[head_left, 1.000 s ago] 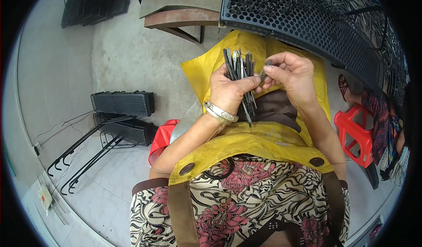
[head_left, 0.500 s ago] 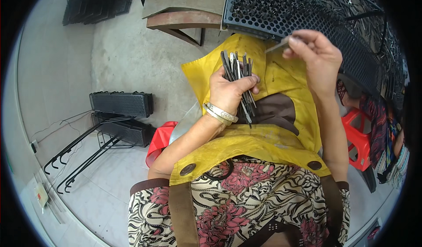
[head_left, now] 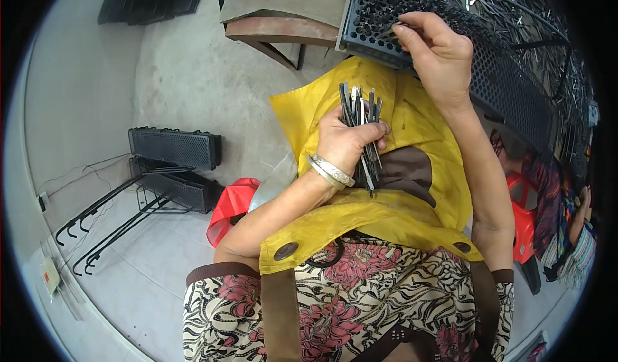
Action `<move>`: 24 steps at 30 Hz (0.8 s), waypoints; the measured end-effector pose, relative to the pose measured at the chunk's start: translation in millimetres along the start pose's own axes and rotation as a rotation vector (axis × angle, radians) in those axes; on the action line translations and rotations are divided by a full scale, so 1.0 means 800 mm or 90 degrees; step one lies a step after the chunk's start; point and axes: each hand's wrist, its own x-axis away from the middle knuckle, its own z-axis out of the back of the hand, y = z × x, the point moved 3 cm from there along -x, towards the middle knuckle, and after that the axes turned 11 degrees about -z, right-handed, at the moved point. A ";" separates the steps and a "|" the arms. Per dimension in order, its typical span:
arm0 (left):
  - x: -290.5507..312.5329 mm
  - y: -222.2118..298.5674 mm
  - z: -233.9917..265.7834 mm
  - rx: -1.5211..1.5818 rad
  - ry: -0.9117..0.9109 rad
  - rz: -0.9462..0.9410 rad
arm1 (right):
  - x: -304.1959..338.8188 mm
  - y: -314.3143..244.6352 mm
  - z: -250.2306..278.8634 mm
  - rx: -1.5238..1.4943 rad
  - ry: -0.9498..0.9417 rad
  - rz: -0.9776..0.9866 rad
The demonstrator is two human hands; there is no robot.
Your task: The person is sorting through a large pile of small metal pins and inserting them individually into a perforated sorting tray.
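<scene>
A bundle of thin dark and silvery metal strips (head_left: pixel 370 162) is gripped in my left hand (head_left: pixel 351 135), over the yellow apron on my lap. My right hand (head_left: pixel 444 56) is raised at the upper right, thumb and forefinger pinched on a thin strip (head_left: pixel 390 32), mostly hidden by the fingers. It is over the black perforated rack (head_left: pixel 371 45). Many small dark pieces stand in the holes at this end of the rack; several front holes are bare.
Loose metal strips (head_left: pixel 521 24) lie heaped behind the rack. A wooden bench (head_left: pixel 283 28) stands left of it. On the left floor are two black perforated racks (head_left: pixel 177 148) and black hooked rods (head_left: pixel 96 204). Another person's hand (head_left: pixel 581 211) shows at far right, by a red stool (head_left: pixel 524 223).
My right hand has moved up and left with its strip, from above the apron to over the rack's holes. The left hand still holds the bundle, and the view has shifted slightly.
</scene>
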 end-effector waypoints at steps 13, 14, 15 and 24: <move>-0.001 0.000 0.003 -0.016 0.000 0.003 | -0.010 -0.027 -0.008 0.148 -0.058 0.196; -0.002 -0.001 0.003 -0.014 -0.005 0.003 | -0.009 -0.027 -0.008 0.147 -0.067 0.191; -0.002 -0.001 0.002 -0.012 -0.009 0.003 | -0.010 -0.025 -0.007 0.148 -0.066 0.191; -0.001 0.002 0.000 -0.001 -0.018 0.009 | 0.005 -0.013 -0.006 0.153 -0.005 0.336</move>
